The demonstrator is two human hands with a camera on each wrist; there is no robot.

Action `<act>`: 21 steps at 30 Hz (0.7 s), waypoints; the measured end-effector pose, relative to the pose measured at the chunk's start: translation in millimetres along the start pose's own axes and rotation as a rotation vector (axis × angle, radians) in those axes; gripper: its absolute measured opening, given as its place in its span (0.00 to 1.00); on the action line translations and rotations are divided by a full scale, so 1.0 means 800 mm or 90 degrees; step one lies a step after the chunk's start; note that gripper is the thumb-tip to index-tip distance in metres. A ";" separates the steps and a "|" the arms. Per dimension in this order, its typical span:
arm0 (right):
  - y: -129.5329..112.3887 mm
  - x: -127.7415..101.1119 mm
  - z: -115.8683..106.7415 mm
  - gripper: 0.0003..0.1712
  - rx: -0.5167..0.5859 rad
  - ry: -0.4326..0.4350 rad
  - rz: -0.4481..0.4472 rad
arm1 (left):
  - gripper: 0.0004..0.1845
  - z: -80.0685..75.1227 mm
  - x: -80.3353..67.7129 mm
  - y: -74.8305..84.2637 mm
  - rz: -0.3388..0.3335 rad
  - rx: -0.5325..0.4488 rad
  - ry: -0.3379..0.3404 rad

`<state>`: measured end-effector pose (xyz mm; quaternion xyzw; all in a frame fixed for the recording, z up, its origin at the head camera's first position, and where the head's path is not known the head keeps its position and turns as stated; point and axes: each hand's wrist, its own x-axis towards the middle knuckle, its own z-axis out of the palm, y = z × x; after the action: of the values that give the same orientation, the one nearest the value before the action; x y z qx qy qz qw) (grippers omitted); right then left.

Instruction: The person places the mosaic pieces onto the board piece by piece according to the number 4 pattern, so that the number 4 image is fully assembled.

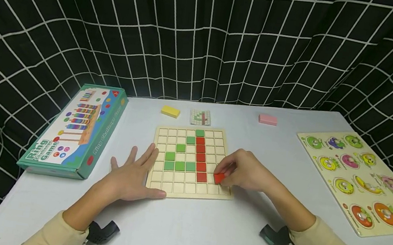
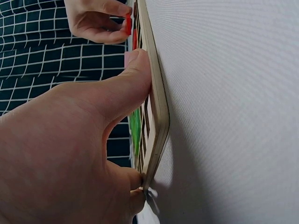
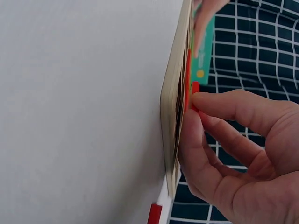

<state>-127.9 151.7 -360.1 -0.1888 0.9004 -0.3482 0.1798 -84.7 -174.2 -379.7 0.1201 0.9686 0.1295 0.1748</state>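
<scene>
A teal game box [image 1: 75, 131] is seen at the table's [image 1: 181, 236] 9 o'clock side. The left hand [image 1: 133, 176] is laid flat, fingers spread and straight, on the left edge of the wooden grid board [image 1: 187, 189]; in the left wrist view its thumb [image 2: 122, 88] is pressed against the board's rim. Green tiles [image 1: 180, 157] and a red column [image 1: 200, 156] are seated in the grid. A red tile [image 1: 218, 178] is pinched by the right hand [image 1: 243, 172] at the board's 4 o'clock area, just above the cells. At 12 o'clock beyond the board, a yellow block [image 1: 170, 111], a pattern card [image 1: 201, 117] and a pink block [image 1: 267, 119] are noted. A fruit puzzle board [image 1: 361, 183] lies at 3 o'clock.
</scene>
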 end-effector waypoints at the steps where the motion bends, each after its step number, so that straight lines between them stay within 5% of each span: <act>1: -0.001 0.000 0.001 0.16 -0.002 -0.001 -0.003 | 0.67 0.000 0.000 0.000 0.000 0.001 0.000; 21: -0.026 0.003 0.025 0.16 -0.004 -0.032 -0.021 | 0.67 0.001 0.001 -0.001 -0.001 -0.002 -0.001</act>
<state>-116.5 125.1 -360.5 -0.2132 0.8934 -0.3436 0.1959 -85.4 -174.3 -381.2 0.1193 0.9683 0.1312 0.1760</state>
